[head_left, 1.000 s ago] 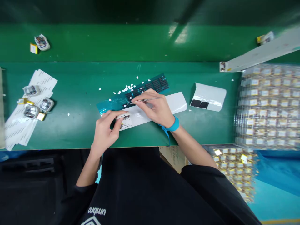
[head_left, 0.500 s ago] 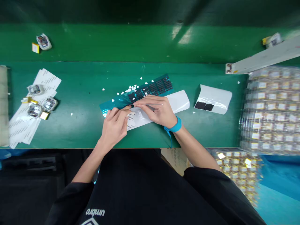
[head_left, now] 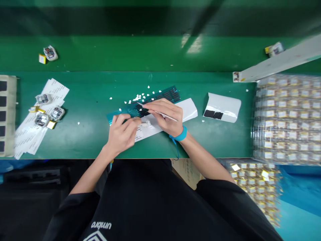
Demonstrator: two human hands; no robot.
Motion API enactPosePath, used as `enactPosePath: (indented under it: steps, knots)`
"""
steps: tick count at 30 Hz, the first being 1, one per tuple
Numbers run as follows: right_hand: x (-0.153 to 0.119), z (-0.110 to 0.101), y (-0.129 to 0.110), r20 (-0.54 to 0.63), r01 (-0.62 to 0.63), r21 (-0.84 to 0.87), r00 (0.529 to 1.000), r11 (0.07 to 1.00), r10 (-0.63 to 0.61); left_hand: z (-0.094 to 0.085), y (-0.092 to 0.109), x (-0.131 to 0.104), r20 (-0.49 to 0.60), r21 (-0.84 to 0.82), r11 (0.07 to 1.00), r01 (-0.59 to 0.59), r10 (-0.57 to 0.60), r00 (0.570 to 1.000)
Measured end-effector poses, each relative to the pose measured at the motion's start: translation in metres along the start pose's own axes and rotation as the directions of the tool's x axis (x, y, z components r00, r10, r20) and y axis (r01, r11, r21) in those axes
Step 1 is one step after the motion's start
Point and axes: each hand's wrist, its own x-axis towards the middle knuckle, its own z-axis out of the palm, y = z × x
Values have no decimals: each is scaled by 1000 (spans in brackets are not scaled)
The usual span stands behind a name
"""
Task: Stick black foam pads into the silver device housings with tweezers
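My right hand (head_left: 167, 115) grips metal tweezers (head_left: 167, 116), their tip pointing up and left over the blue sheet. My left hand (head_left: 124, 130) is closed on a small whitish part (head_left: 145, 124), blurred and partly hidden by the fingers. Beneath both hands lies a blue sheet (head_left: 114, 115) with rows of black pieces (head_left: 175, 94). A white glossy strip (head_left: 188, 108) runs along its near side. Small white pieces (head_left: 137, 97) are scattered at the sheet's far edge.
White printed sheets (head_left: 30, 135) with several small devices (head_left: 41, 119) are at left, beside a slotted tray (head_left: 11, 117). A white liner with black pads (head_left: 223, 107) lies right of my hands. Stacked clear trays (head_left: 288, 117) stand far right, below a pale bar (head_left: 273, 67).
The tweezers' tip has moved up and left, away from my left hand's fingertips. My left hand still has the small part. The view has shifted slightly.
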Motion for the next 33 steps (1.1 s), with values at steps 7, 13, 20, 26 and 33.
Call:
enactPosePath:
  steps: [7, 13, 20, 26, 33]
  knots:
    - [2, -4, -4, -198, 7, -77, 980, 997, -22, 6, -49, 57, 196, -778, 268, 569, -757, 624]
    - [-4, -4, -6, -231, -15, -151, 973, 988, -21, 1, -44, 71, 427, -811, 21, 585, -663, 615]
    - [-6, -8, -7, -312, 0, -156, 949, 988, -49, -24, -56, 78, 403, -851, -152, 503, -804, 438]
    - [-2, -9, -13, -159, 125, -167, 976, 978, -152, -10, -38, 69, 554, -760, -111, 641, -628, 547]
    - [-6, -14, -21, 16, 152, -201, 988, 968, -152, 2, -37, 59, 270, -769, 252, 588, -706, 655]
